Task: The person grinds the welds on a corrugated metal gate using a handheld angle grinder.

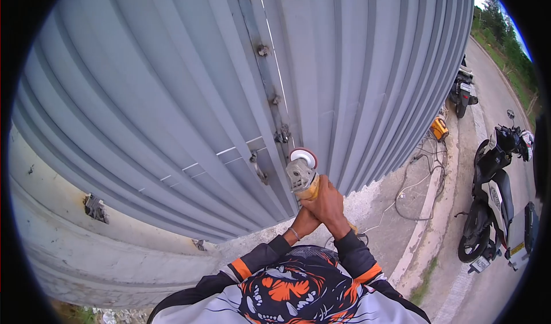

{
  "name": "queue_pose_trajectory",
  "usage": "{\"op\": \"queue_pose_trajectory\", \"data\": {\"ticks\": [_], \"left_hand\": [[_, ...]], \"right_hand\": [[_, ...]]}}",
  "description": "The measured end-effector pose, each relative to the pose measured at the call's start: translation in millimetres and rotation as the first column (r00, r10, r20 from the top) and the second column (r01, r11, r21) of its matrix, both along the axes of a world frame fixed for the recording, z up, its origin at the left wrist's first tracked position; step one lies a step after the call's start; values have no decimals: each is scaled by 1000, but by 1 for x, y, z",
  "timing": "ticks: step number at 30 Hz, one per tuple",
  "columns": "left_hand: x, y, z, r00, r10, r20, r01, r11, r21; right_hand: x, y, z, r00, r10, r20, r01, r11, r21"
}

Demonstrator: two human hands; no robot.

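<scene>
An angle grinder [302,180] with a worn grey head and yellow body is held out in front of me. Its round disc [304,157], white with a reddish rim, is close to the metal strip [270,71] on the grey corrugated gate [166,77]. My right hand [328,204] is closed around the yellow body. Beneath and beside it, my left hand [304,223] grips the rear of the grinder, its fingers partly hidden. Rough weld-like lumps [282,134] and several brackets run up the strip. A curved metal handle [259,169] sits left of the disc.
A yellow machine [439,128] stands on the ground at the right, with loose cables [418,216] across the concrete. A parked motorcycle [492,197] is on the road side, another [462,91] farther back. A low concrete wall [126,261] curves along the left.
</scene>
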State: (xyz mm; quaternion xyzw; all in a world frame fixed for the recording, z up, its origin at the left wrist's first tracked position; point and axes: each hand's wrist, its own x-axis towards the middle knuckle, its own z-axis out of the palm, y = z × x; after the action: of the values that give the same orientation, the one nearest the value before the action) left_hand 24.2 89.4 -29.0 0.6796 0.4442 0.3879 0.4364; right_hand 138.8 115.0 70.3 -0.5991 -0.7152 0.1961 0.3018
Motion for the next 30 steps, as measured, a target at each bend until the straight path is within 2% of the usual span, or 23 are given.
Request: {"op": "queue_pose_trajectory", "data": {"ticks": [4, 6, 10, 13, 16, 19, 21, 25, 30], "left_hand": [[3, -16, 16, 997, 61, -50, -62, 998, -26], [2, -23, 24, 991, 90, -95, -100, 990, -98], [1, -39, 22, 975, 156, -156, -188, 958, -217], [-3, -49, 13, 961, 181, -209, -227, 948, -223], [2, -56, 36, 948, 232, -220, -294, 903, -312], [0, -66, 27, 895, 341, -287, -401, 897, -184], [-1, -69, 24, 901, 359, -243, -401, 903, -155], [-7, -76, 31, 915, 356, -187, -385, 910, -153], [-21, -81, 23, 959, 234, -161, -254, 959, -124]], "right_hand": [[5, -2, -13, 996, 20, -90, -29, 995, -99], [6, -3, -20, 990, 29, -137, -46, 991, -125], [9, -8, -35, 959, 83, -272, -121, 985, -125], [7, -8, -47, 935, 101, -341, -165, 972, -165], [5, -9, -55, 884, 130, -449, -225, 960, -167], [2, -8, -58, 782, 125, -611, -284, 944, -170], [1, -8, -55, 700, 96, -708, -335, 919, -207], [-2, -10, -58, 636, 50, -770, -370, 896, -247], [-3, -18, -70, 552, 11, -833, -369, 900, -233]]}}
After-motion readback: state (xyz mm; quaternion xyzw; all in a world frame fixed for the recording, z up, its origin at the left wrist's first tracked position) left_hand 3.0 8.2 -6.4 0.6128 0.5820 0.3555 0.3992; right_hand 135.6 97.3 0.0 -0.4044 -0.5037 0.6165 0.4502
